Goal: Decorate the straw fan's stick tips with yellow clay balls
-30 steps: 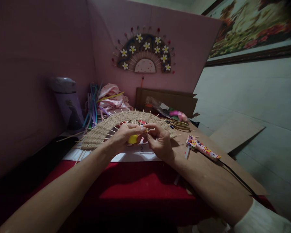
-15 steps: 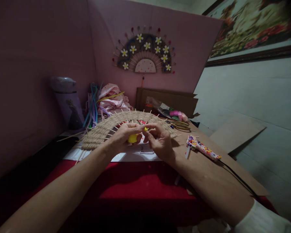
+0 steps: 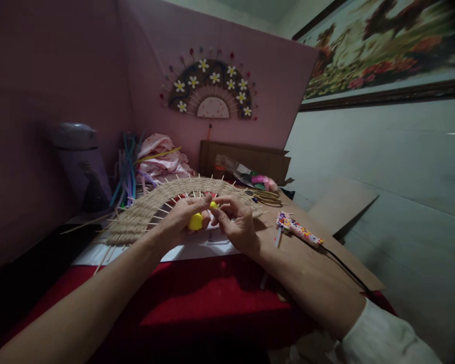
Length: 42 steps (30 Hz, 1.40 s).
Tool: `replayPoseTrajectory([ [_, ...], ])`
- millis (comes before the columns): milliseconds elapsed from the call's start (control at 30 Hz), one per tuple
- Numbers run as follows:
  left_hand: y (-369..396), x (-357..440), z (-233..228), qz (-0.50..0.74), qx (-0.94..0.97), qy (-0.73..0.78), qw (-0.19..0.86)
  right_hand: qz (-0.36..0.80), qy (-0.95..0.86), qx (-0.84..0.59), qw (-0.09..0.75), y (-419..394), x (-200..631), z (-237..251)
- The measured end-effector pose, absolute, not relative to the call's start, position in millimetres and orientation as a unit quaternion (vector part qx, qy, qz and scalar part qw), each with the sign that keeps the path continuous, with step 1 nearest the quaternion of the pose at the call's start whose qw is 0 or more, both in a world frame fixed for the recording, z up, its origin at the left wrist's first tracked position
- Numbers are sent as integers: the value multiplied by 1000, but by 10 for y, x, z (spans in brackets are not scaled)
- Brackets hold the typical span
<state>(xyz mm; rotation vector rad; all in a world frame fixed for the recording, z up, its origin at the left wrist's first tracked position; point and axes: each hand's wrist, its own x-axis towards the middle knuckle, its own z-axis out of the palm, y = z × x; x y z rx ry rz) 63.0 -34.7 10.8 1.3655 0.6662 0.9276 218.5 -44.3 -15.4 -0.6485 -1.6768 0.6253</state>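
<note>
My left hand [image 3: 180, 216] is closed around a larger lump of yellow modelling clay [image 3: 195, 221]. Its thumb and finger are at a small yellow clay piece [image 3: 213, 205] between the two hands. The fingertips of my right hand [image 3: 238, 223] pinch at that same small piece. Behind and below both hands lies a woven straw-coloured arch [image 3: 132, 222] with thin wooden sticks poking out along its inner and outer edges. Part of the arch's middle is hidden by my hands. White paper [image 3: 174, 252] lies under the arch.
A flower-patterned glue gun [image 3: 299, 231] with a black cord rests on brown cardboard [image 3: 329, 268] at the right. Scissors [image 3: 267, 196], pink cloth [image 3: 161, 156], pipe cleaners [image 3: 128, 162] and a purple bottle [image 3: 84, 174] stand behind. A flowered fan [image 3: 212, 68] hangs on the pink panel.
The camera view has turned slightly right, so the scene sits further left. My hands stay together on the yellow clay, and the small piece shows a little more between the fingertips.
</note>
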Motion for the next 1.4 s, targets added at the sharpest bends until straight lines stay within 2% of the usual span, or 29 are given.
replayPoseTrajectory([
  [233,-325,650,92,441,580,307,612,255,-630,-303,668,-254,2326,91],
  [433,-331,663,104,436,582,315,610,254,-586,-372,674,11,2855,250],
  [600,-373,672,154,426,593,341,592,175,-625,-467,601,151,3330,91],
  [767,-383,696,143,417,616,351,569,81,-703,-486,513,111,3476,33],
  [1000,-398,713,122,413,616,382,552,97,-758,-479,432,-15,3415,113],
  [1400,-388,721,103,413,609,386,557,86,-771,-503,380,-82,3331,154],
])
